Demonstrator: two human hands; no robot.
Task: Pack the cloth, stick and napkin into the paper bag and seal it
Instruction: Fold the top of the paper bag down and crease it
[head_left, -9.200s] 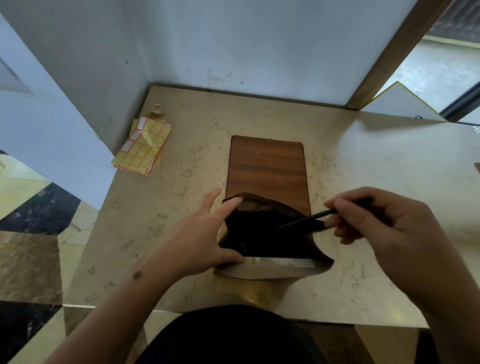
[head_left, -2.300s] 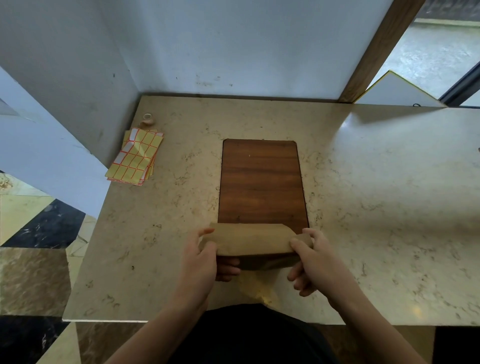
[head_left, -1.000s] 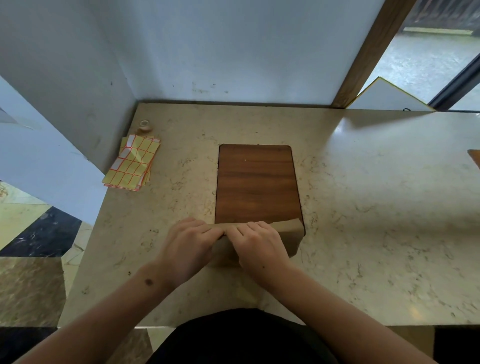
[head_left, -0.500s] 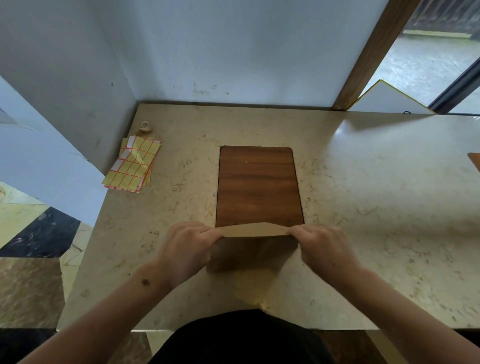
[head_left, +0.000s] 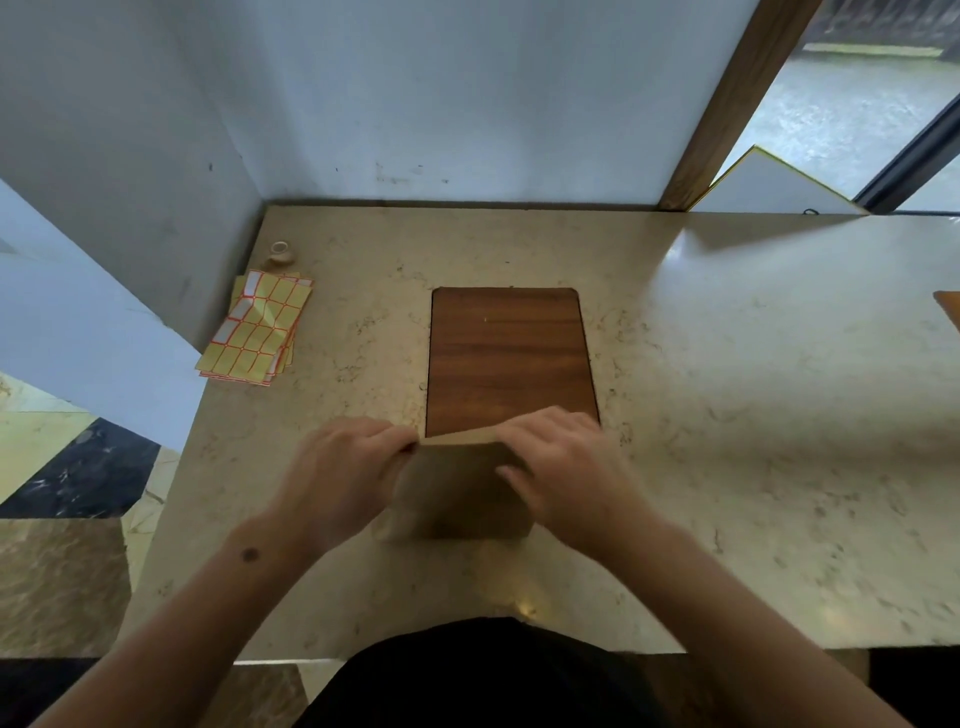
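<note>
The brown paper bag (head_left: 460, 488) lies on the marble table near its front edge, its top folded over along the far side. My left hand (head_left: 345, 470) pinches the fold's left end. My right hand (head_left: 563, 467) lies over the bag's right half, its fingers pressing on the fold and blurred by motion. The cloth, stick and napkin are out of sight.
A dark wooden board (head_left: 509, 361) lies flat just beyond the bag. A stack of yellow sticker sheets (head_left: 257, 327) and a small tape roll (head_left: 280, 250) sit at the far left by the wall. The marble table (head_left: 753, 415) extends to the right.
My right hand has slid left from the fold's right end onto the bag's top. My left hand keeps its pinch on the left end.
</note>
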